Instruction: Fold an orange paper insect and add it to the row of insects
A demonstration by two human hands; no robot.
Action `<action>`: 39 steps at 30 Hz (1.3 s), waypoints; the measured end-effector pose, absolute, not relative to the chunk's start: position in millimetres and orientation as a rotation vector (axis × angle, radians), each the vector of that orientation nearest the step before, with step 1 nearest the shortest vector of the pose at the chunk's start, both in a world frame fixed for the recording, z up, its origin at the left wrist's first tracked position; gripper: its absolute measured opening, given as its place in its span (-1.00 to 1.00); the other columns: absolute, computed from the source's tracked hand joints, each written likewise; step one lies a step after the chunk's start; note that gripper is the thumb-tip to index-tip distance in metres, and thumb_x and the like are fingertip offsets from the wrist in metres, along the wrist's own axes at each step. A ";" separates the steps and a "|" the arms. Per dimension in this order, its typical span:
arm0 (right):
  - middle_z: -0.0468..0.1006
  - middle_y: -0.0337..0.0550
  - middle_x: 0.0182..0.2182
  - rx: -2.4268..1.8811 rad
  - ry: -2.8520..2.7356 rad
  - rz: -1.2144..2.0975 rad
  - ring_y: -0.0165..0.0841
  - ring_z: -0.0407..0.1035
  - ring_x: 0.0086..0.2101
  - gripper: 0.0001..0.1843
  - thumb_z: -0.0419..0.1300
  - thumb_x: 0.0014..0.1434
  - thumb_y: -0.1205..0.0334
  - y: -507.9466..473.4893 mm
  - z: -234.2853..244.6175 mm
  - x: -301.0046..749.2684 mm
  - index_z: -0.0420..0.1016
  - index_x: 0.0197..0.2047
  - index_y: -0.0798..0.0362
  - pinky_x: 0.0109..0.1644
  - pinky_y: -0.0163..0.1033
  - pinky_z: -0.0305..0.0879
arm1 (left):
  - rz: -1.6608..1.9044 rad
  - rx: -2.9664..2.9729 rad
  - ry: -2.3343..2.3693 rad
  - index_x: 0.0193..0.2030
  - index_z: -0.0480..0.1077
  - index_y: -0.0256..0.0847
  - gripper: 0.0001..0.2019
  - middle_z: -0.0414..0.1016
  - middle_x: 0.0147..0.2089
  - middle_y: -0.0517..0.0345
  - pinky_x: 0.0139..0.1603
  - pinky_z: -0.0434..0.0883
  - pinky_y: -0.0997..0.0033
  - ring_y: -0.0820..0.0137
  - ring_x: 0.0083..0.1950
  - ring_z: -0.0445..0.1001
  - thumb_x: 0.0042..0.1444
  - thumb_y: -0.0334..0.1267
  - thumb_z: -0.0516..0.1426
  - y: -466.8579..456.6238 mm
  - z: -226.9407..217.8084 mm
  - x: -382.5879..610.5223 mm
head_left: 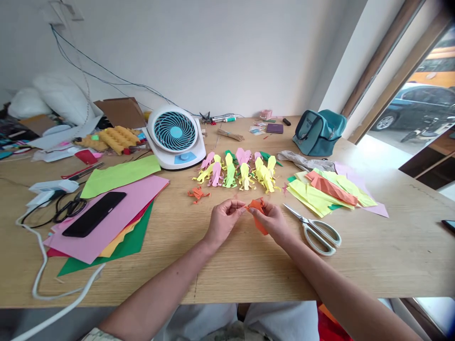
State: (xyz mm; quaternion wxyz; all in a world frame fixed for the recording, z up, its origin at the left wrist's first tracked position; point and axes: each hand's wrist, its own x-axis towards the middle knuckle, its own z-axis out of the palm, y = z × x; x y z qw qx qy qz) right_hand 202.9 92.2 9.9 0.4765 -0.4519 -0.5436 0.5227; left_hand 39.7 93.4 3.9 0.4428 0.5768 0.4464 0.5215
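An orange folded-paper figure is held between both hands just above the table. My left hand pinches a thin tip of it between thumb and fingers. Around its body close the thumb and fingers of my right hand, covering part of the folds. Beyond my hands stand several folded-paper figures in yellow, pink and green, grouped in rows. A small orange paper piece with curled limbs lies to the left of them. Scissors rest beside my right hand, blades pointing toward the paper figures.
Left, a black phone lies on stacked coloured paper. Behind it stands a white fan. Right are loose folded sheets and a teal bag. A white cable crosses the table's left front edge.
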 end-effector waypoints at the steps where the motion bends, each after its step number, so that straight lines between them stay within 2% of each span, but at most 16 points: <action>1: 0.33 -0.30 -0.54 -1.109 -1.331 1.272 -0.49 0.11 -0.56 -0.42 0.35 -0.11 -0.31 92.1 9.8 203.1 0.42 -0.37 0.08 -0.51 -0.34 0.04 | 1.292 1.431 1.113 -0.26 0.55 -0.26 -0.80 0.59 -0.30 0.09 -0.20 0.41 0.44 0.42 -0.30 0.48 0.05 -0.17 0.29 93.6 3.5 39.6; 8: 0.31 -0.29 -0.53 -1.091 -1.400 1.192 -0.49 0.11 -0.53 -0.51 0.31 0.01 -0.22 92.8 4.0 204.3 0.38 -0.39 0.08 -0.49 -0.34 0.04 | 1.310 1.304 1.084 -0.32 0.55 -0.26 -0.82 0.59 -0.30 0.11 -0.14 0.40 0.42 0.41 -0.27 0.50 -0.03 -0.20 0.32 96.1 0.1 41.0; 15: 0.28 -0.31 -0.54 -1.114 -1.408 1.184 -0.49 0.08 -0.56 -0.49 0.29 0.01 -0.25 90.6 5.4 203.4 0.35 -0.40 0.06 -0.51 -0.33 0.01 | 1.297 1.204 1.052 -0.36 0.54 -0.26 -0.79 0.58 -0.35 0.15 -0.12 0.39 0.42 0.42 -0.28 0.47 -0.05 -0.15 0.33 92.7 6.8 42.1; 25: 0.29 -0.32 -0.55 -1.108 -1.366 1.274 -0.48 0.07 -0.55 -0.47 0.34 -0.02 -0.27 88.3 6.3 203.8 0.38 -0.37 0.05 -0.51 -0.32 0.05 | 1.250 1.255 1.071 -0.38 0.47 -0.27 -0.66 0.47 -0.42 0.21 -0.25 0.31 0.46 0.48 -0.37 0.35 -0.02 0.01 0.31 91.0 7.2 42.4; 29: 0.43 -0.24 -0.44 -1.078 -1.308 1.280 -0.44 0.22 -0.48 -0.48 0.40 -0.07 -0.20 88.4 8.0 203.6 0.43 -0.26 0.05 -0.42 -0.31 0.20 | 1.121 1.128 0.993 -0.43 0.44 -0.28 -0.59 0.40 -0.48 0.24 -0.37 0.23 0.50 0.54 -0.45 0.26 -0.02 0.09 0.30 89.6 8.9 42.4; 33: 0.52 -0.18 -0.29 -1.039 -1.271 1.305 -0.35 0.37 -0.33 -0.42 0.45 -0.11 -0.11 90.6 5.7 204.8 0.41 -0.11 0.02 -0.26 -0.27 0.33 | 1.129 1.210 1.015 -0.43 0.43 -0.27 -0.56 0.44 -0.42 0.18 -0.34 0.25 0.49 0.52 -0.42 0.29 0.11 0.13 0.19 90.9 9.4 40.9; 36: 0.52 -0.19 -0.30 -1.048 -1.301 1.296 -0.34 0.37 -0.33 -0.40 0.44 -0.08 -0.09 91.8 2.2 205.4 0.39 -0.06 0.01 -0.28 -0.26 0.33 | 1.198 1.351 1.103 -0.44 0.39 -0.25 -0.60 0.39 -0.46 0.23 -0.31 0.27 0.48 0.50 -0.42 0.30 0.19 0.08 0.15 92.3 10.3 38.6; 39: 0.50 -0.22 -0.34 -1.049 -1.362 1.296 -0.37 0.34 -0.39 -0.43 0.42 -0.05 -0.06 91.3 0.4 204.3 0.37 -0.04 0.00 -0.37 -0.28 0.28 | 1.187 1.437 1.071 -0.31 0.45 -0.25 -0.69 0.49 -0.34 0.18 -0.23 0.31 0.47 0.46 -0.33 0.39 0.17 0.01 0.18 93.0 9.4 37.5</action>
